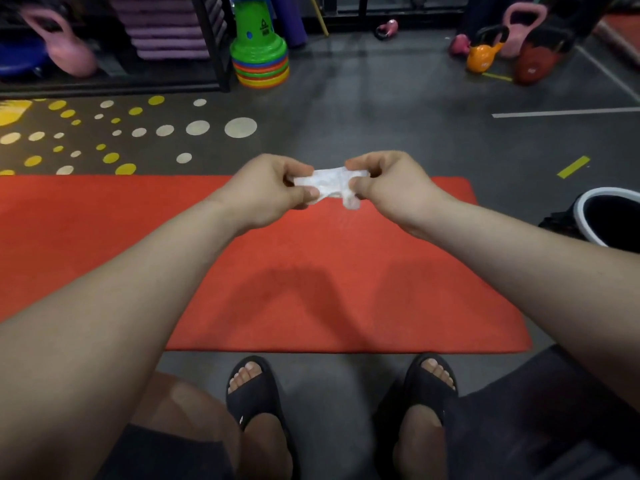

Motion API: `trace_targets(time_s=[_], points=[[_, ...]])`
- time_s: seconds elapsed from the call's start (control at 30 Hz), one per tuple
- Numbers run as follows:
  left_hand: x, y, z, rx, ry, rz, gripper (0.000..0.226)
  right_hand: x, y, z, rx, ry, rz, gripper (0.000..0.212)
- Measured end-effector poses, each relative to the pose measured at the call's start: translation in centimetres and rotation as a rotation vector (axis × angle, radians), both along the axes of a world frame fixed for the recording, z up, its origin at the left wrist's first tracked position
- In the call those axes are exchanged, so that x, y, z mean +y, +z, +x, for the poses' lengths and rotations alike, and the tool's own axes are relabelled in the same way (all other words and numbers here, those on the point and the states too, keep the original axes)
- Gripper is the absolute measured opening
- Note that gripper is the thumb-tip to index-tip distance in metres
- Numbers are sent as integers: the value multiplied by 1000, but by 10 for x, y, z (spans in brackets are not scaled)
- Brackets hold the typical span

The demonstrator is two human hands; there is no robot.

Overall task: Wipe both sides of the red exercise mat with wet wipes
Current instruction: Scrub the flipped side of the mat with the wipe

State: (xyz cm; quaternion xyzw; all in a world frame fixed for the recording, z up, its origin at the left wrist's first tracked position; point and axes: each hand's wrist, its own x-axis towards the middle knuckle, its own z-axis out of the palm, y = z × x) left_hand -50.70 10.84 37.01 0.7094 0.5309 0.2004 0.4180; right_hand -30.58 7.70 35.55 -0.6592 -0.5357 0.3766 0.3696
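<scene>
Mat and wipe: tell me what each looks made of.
The mat looks like foam or rubber: matte red, finely textured, with rounded corners. The wipe looks like thin nonwoven fabric, possibly damp: white, slightly translucent, crumpled into soft folds.

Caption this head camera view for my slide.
Left hand and right hand pinch a wet wipe over the red mat.

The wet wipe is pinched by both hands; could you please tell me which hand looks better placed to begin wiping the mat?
Probably the right hand: more of the wet wipe bunches and hangs under its grip, while the left hand pinches only an end. Both hover over the red mat.
</scene>
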Motion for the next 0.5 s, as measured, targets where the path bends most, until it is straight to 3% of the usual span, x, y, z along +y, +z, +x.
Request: trace_targets(time_s=[0.07, 0.2, 0.3, 0.43, 0.5], points=[[0, 1, -4, 168, 4, 86, 18, -3, 2, 2, -57, 67, -5, 18], [-2, -1, -4, 218, 68, 199, 12, -10, 1, -6, -199, 158, -15, 15], [-5, -1, -4, 128, 73, 157, 14, -9, 1, -11, -237, 123, 37, 11], [-7, -5, -7, -93, 33, -23, 14, -7, -4, -13, 32, -86, -47, 15], [-11, -9, -4, -155, 25, -68, 9, -8, -8, -12, 69, -136, -35, 19]])
